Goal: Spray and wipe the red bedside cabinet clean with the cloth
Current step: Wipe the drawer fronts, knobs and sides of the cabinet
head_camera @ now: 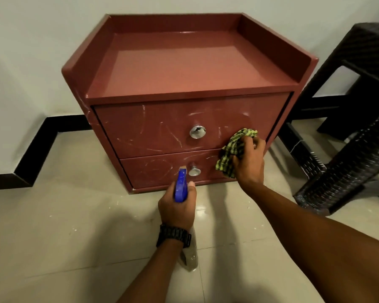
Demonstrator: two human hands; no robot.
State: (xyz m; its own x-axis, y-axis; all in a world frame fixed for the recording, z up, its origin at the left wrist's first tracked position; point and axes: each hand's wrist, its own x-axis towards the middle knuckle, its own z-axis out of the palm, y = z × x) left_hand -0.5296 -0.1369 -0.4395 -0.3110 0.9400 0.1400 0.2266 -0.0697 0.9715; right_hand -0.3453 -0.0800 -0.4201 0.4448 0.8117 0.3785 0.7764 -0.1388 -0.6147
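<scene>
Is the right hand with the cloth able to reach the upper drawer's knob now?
Probably yes. The right hand presses the cloth on the same drawer front, and nothing lies between it and the upper drawer's knob.

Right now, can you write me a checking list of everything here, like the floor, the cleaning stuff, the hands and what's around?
Surface: glossy beige tiled floor, small pale specks on it.
Job's things: red two-drawer bedside cabinet, pale streaks across both drawer fronts, round silver knobs; green-and-black striped cloth pressed on the drawer fronts' right side; blue-topped clear spray bottle aimed at the lower drawer.
Clutter: nothing seen.
Grippers: left hand grips the bottle, black wristwatch on it; right hand bunches the cloth.
Cables: nothing seen.
Surroundings: white wall with black skirting; dark woven plastic furniture at right.
</scene>
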